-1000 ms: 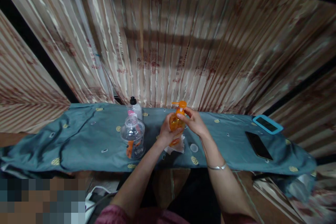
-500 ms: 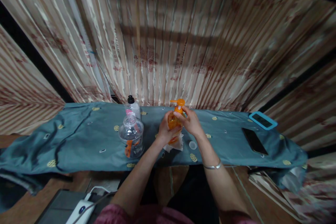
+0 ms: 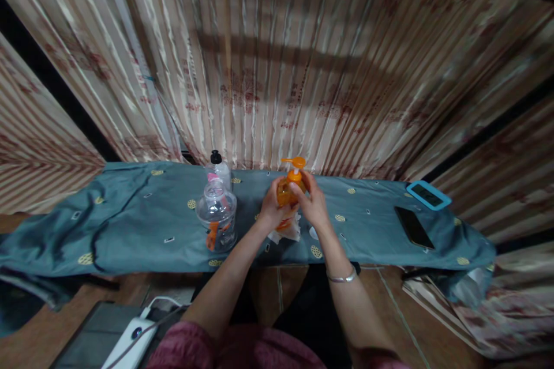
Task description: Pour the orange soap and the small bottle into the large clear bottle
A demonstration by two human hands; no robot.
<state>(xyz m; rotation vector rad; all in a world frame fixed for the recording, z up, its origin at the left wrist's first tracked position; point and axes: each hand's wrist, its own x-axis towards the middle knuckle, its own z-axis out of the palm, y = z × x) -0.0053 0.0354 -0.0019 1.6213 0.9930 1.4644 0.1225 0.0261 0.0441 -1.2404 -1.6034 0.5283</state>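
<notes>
left hand (image 3: 272,210) wrapped round orange pump bottle (image 3: 287,191) body, upright on teal cloth (image 3: 130,225) over white tissue (image 3: 288,232). right hand (image 3: 312,203) fingers pinch pump neck. clear bottle (image 3: 216,216) left, phone (image 3: 413,226) well right.

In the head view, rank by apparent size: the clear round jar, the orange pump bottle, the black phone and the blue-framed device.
1. Clear round jar, largest.
2. Orange pump bottle, partly covered by both hands.
3. Black phone.
4. Blue-framed device, smallest, though it lies farther back, so this is unsure.
</notes>
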